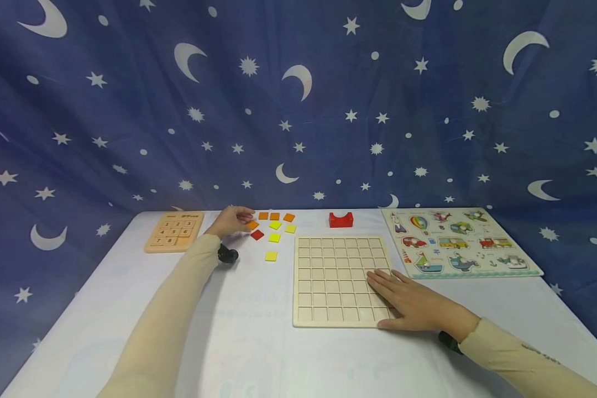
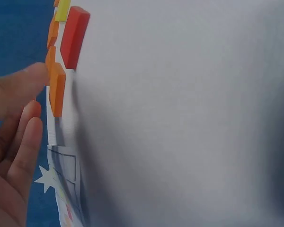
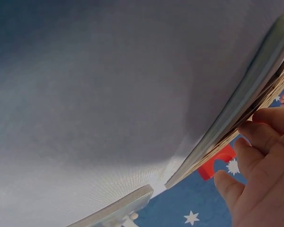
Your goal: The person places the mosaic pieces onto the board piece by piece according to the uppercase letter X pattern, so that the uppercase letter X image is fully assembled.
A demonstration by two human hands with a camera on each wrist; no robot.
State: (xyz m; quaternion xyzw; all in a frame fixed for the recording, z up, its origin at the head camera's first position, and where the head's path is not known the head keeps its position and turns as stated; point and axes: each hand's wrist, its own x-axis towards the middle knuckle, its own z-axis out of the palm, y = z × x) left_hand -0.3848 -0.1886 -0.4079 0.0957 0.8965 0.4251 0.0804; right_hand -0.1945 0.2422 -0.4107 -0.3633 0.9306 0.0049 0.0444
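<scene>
My left hand (image 1: 230, 220) is at the far edge of the table, thumb and fingers apart. Its thumb tip reaches an orange tile (image 2: 57, 90) in the left wrist view, while the other fingers are extended below. Close by lies a red tile (image 1: 257, 235), with several yellow tiles (image 1: 274, 237) and more orange tiles (image 1: 275, 216) to the right. My right hand (image 1: 418, 304) rests palm down on the right side of a square wooden grid board (image 1: 334, 287), its fingers spread over the cells. In the right wrist view, those fingers reach over the board's edge (image 3: 236, 109).
A wooden number puzzle (image 1: 175, 232) lies at the back left. At the back centre stands a red block with a curved notch (image 1: 340, 220). A vehicle picture puzzle (image 1: 457, 243) occupies the right. Behind the table hangs a blue star-and-moon curtain (image 1: 328, 166).
</scene>
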